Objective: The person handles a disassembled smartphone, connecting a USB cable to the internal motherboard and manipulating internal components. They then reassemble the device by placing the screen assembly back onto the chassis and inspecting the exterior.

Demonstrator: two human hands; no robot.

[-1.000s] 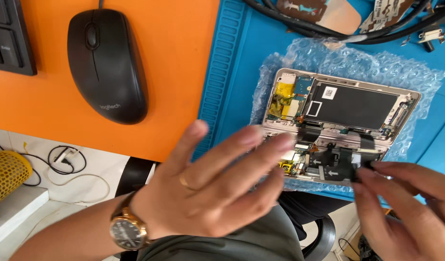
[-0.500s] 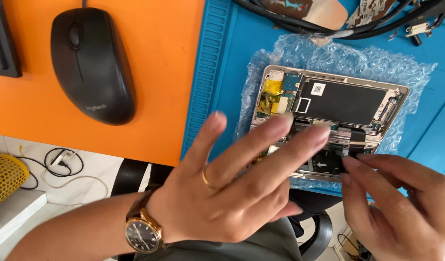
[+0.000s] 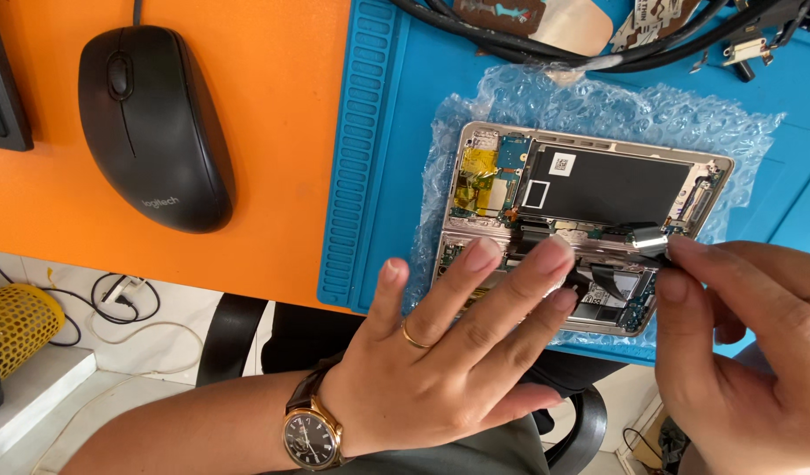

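— What are the fingers doing?

— The left hand (image 3: 440,369) lies flat, fingers spread and gripping nothing; its fingertips (image 3: 482,255) press on the lower half of the opened device (image 3: 590,189). The right hand (image 3: 739,352) pinches a small silver part (image 3: 649,237) between thumb and forefinger, right at the device's middle seam.

— And where does the device sit?

— On a sheet of bubble wrap (image 3: 598,105), on the blue work mat (image 3: 370,158) — its dark panel and boards exposed. Black cables (image 3: 510,35) run along the mat's far edge. Off to the left, on the orange desk (image 3: 273,105), rests a black mouse (image 3: 154,127).
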